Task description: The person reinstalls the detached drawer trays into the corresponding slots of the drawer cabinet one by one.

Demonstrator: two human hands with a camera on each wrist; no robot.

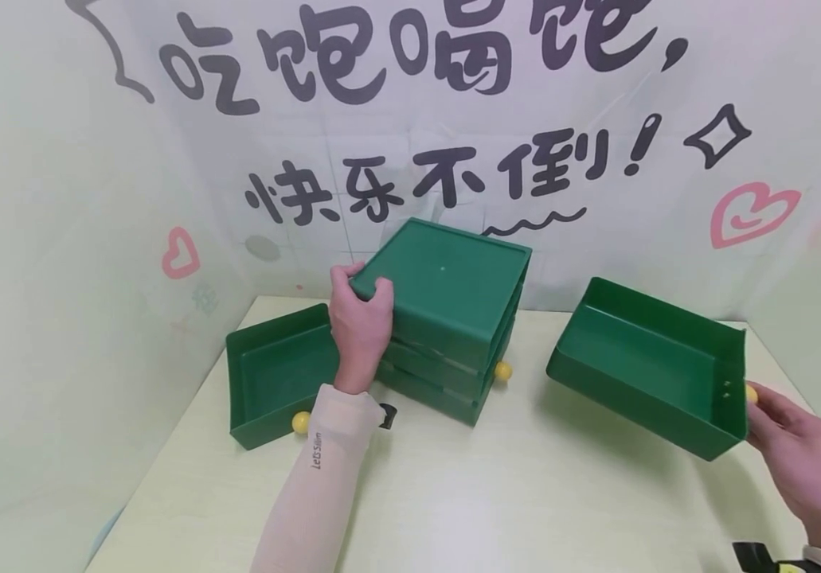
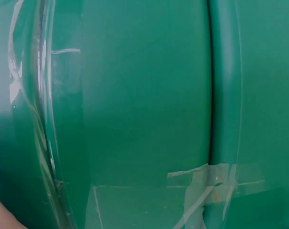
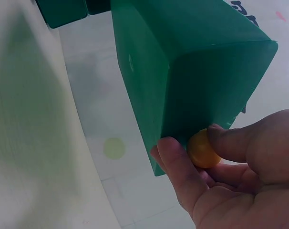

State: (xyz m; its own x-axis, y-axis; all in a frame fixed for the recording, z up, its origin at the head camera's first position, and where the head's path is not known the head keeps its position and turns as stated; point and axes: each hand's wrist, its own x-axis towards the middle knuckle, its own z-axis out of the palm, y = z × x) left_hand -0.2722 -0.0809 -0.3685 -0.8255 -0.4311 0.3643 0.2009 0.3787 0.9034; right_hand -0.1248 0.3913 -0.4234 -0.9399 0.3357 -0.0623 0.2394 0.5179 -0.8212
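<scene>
A green drawer cabinet [image 1: 446,278] stands on the table, its several tiers taped together in places. My left hand [image 1: 361,322] grips its upper left edge, thumb on the top panel; in the left wrist view the cabinet's taped green side [image 2: 144,105] fills the frame. At the right, my right hand [image 1: 800,446] pinches the yellow round knob [image 3: 203,149] of an empty green drawer [image 1: 647,358]. That drawer is tilted and held above the table, apart from the cabinet. Its underside and knob end show in the right wrist view.
A second green drawer [image 1: 281,374] with a yellow knob [image 1: 300,422] lies at the left, partly behind my left forearm. Another yellow knob [image 1: 502,371] juts from the cabinet's right side. The pale table [image 1: 453,493] meets a printed wall covering [image 1: 295,263] at the back.
</scene>
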